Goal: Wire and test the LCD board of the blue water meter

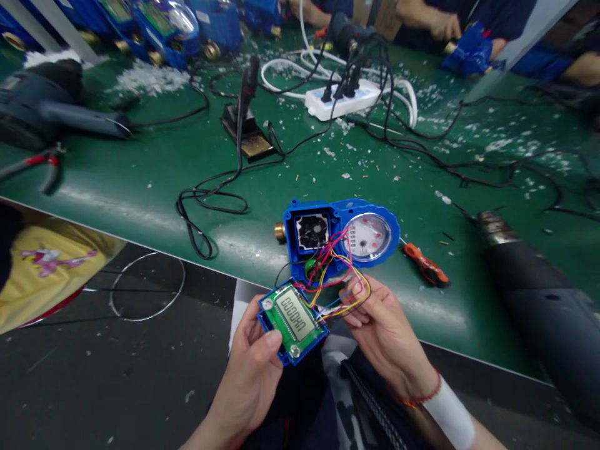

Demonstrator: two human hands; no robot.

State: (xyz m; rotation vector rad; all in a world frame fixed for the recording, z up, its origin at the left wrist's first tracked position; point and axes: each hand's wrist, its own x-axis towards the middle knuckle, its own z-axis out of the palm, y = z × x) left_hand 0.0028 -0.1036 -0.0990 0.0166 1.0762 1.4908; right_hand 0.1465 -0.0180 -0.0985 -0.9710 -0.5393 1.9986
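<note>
My left hand (255,353) is closed on a blue-framed circuit board with a display (291,317), its thumb pressing the lower edge. The screen shows digits. Coloured wires (347,256) run from the board into an opened blue water meter (340,205), which lies on the table's near side with its round dial (368,236) facing up. Close to the board's right edge, my right hand (377,325) pinches the bundle of yellow, red and blue wires between thumb and fingers. A dark piece by its fingertips is too small to make out.
An orange screwdriver (425,265) and a heat gun (529,281) lie to the right. Farther back are a soldering iron stand (248,134), a white power strip (344,100) and tangled black cables. Pliers (35,167) and another heat gun (60,106) are at left. A co-worker's hand (443,26) is opposite.
</note>
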